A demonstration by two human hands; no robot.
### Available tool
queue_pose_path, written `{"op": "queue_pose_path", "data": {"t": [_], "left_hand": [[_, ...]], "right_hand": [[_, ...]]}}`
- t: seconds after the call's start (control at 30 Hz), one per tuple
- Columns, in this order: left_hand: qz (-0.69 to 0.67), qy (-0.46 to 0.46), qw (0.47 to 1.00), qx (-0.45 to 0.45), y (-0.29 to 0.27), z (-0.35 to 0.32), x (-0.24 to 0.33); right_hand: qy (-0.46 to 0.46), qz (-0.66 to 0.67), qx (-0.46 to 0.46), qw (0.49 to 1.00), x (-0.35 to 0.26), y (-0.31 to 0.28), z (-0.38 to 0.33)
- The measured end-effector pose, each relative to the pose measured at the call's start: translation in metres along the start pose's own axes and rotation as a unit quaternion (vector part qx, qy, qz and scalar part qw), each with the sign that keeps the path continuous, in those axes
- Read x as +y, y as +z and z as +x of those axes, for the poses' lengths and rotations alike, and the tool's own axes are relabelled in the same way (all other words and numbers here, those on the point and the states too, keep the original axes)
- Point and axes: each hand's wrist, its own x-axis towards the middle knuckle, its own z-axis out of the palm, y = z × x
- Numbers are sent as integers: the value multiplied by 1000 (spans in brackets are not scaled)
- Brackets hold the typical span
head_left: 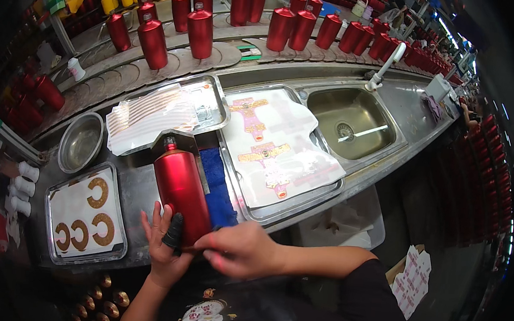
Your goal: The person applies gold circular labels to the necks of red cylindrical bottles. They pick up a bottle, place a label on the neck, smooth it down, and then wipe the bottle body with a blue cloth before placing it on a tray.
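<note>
A glossy red bottle (180, 181) lies in a metal holder (204, 177), its neck pointing away from me. My left hand (167, 241) rests against the bottle's lower left side with fingers stretched apart, a black cover on one digit. Pinched closed at the bottle's base is my right hand (241, 248); whatever thin thing it may grip is too small to name. Beside the holder lies a blue cloth (214, 178). To the left, gold ring-shaped decals (104, 227) sit on white paper in a metal tray (119, 213). Pink and gold decals (263, 153) lie on white sheets in a right-hand tray (302, 201).
Farther back are a tray (224, 100) with striped sheets and a metal bowl (100, 130). At right is a sink (363, 148) with a white faucet (391, 65). Upright red bottles (152, 40) line the conveyor (113, 68) behind. A plastic bin (376, 221) stands below the counter.
</note>
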Motion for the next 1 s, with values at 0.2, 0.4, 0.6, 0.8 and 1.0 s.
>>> {"op": "queue_pose_path", "data": {"t": [0.2,0.4,0.6,0.8,1.0], "left_hand": [[-69,-25,997,8,4,2,4],[-22,-7,1000,-14,0,3,4],[-36,-1,999,-4,5,4,3],[-54,-6,998,-11,2,5,3],[-85,-21,996,-1,4,7,3]], "right_hand": [[279,-350,82,891,129,-87,32],[294,-389,11,873,179,-115,28],[347,-466,26,814,187,-177,15],[377,-472,161,780,215,-166,32],[568,-297,163,750,253,-243,3]]}}
